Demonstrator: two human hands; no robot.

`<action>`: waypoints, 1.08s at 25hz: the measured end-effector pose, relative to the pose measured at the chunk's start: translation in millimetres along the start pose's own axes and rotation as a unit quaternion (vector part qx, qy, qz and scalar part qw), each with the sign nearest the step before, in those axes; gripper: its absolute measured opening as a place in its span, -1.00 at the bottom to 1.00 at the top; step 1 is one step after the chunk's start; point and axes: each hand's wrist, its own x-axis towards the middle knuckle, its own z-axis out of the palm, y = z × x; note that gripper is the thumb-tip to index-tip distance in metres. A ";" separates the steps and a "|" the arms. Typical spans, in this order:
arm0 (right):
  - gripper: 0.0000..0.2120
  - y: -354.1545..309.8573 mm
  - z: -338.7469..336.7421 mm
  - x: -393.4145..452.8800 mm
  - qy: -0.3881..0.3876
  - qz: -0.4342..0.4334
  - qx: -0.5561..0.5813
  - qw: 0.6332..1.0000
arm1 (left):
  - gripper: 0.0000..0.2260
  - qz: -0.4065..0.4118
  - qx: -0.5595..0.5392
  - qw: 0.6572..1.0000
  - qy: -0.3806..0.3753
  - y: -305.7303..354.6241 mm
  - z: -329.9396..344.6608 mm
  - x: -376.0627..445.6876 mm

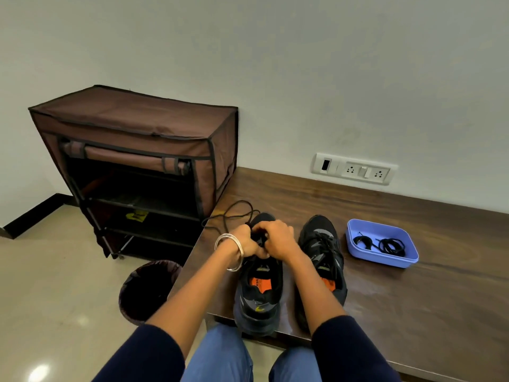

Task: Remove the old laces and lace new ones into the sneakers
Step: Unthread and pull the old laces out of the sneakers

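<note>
Two black sneakers with orange insoles stand side by side on the wooden table (pixel 413 271), toes pointing away from me. My left hand (pixel 245 242) and my right hand (pixel 278 239) meet over the front of the left sneaker (pixel 260 293), fingers curled round its black lace. The loose lace (pixel 234 213) loops out past the toe toward the table's left edge. The right sneaker (pixel 321 249) stands still laced and untouched. A blue tray (pixel 385 261) to its right holds two coiled black laces (pixel 391 246).
A brown fabric shoe rack (pixel 143 161) stands open to the left of the table. A dark bin (pixel 148 290) sits on the floor by the table's corner. A socket panel (pixel 355 169) is on the wall behind.
</note>
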 end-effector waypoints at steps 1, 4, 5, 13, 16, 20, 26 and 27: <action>-0.53 3.4 -0.2 2.6 -0.009 0.011 -0.043 0.999 | -0.49 0.000 -0.027 0.999 0.028 -3.5 5.4 2.3; -0.64 9.0 0.0 7.7 -0.006 0.034 -0.101 0.994 | -0.62 0.024 -0.026 0.992 0.124 -8.2 20.6 1.3; -0.67 10.6 0.6 9.2 -0.004 0.040 -0.109 0.993 | -0.64 0.037 0.002 0.987 0.159 -9.9 27.4 1.9; -0.77 1.2 9.3 18.2 0.065 0.012 -0.232 0.970 | -0.66 0.061 0.108 0.967 0.222 -17.3 56.3 5.8; -0.81 -1.5 12.8 19.3 0.094 -0.001 -0.248 0.964 | -0.68 0.053 0.075 0.970 0.223 -18.7 55.6 4.2; -0.84 8.6 19.9 17.6 0.122 0.023 -0.155 0.980 | -0.57 0.041 0.054 0.972 0.224 -19.6 57.8 2.3; -0.84 12.6 15.5 14.7 0.222 0.190 0.077 0.953 | -0.57 0.037 0.062 0.973 0.217 -17.7 57.8 1.3; -0.83 19.1 11.9 17.3 0.233 0.229 0.149 0.933 | -0.57 0.036 0.065 0.973 0.217 -17.6 57.9 0.6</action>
